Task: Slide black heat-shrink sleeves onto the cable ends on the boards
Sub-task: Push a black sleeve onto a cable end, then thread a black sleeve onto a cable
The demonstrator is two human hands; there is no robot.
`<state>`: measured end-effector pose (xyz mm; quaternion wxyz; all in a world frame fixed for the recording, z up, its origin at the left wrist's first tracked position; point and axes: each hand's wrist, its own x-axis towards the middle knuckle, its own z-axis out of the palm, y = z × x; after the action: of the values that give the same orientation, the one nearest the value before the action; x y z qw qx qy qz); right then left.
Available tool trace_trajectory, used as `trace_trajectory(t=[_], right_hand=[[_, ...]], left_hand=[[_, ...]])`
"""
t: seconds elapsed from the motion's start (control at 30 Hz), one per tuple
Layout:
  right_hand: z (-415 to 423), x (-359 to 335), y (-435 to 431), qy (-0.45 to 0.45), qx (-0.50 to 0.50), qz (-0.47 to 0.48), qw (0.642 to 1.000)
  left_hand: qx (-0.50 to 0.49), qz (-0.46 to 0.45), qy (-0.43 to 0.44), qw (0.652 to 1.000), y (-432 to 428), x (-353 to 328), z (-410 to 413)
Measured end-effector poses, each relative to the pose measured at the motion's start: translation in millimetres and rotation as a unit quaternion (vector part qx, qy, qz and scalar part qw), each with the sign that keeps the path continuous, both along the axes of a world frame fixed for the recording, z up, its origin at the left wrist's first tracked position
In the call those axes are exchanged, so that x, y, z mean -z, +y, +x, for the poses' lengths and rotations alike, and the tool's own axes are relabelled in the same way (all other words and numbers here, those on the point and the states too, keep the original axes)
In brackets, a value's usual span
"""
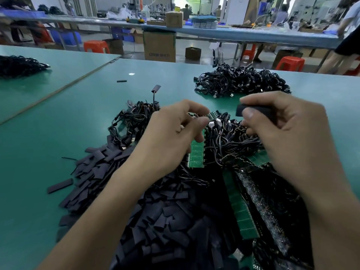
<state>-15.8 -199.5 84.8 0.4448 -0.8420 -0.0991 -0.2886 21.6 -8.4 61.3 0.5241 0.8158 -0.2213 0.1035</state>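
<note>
Loose black sleeves (pixel 165 221) heap across the lower centre, beside green boards (pixel 196 152) tangled with cables (pixel 229 141). Mid-frame, the left hand (pixel 171 133) pinches a cable end (pixel 213 122); the right hand (pixel 282 133) pinches one sleeve (pixel 253 111), centre right. Its mouth may snag the plug if misaligned. Sleeve lies horizontal, mouth facing left.

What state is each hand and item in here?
Left hand: pinches a cable end.
Right hand: holds one sleeve.
Sleeve: lifted, not yet on a cable.
Sleeve pile: loose on table.
Boards: flat, cables attached.
Far cable heap: tangled, lying apart.
</note>
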Motion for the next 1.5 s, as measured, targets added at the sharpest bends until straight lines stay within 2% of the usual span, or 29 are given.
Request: trace_trajectory(t=[0.27,0.63,1.5], right_hand=[[9,11,-13,0.043,-0.041,0.006,0.998],[9,13,-11,0.0,-0.096,0.059,0.994],[9,14,-11,0.005,-0.089,0.074,0.993]], left_hand=[[0.025,-0.022,0.02,0.999,-5,-3,-7],[0.03,-0.029,0.026,0.999,-6,-3,-9],[0.028,-0.049,0.032,0.998,-9,-3,-12]])
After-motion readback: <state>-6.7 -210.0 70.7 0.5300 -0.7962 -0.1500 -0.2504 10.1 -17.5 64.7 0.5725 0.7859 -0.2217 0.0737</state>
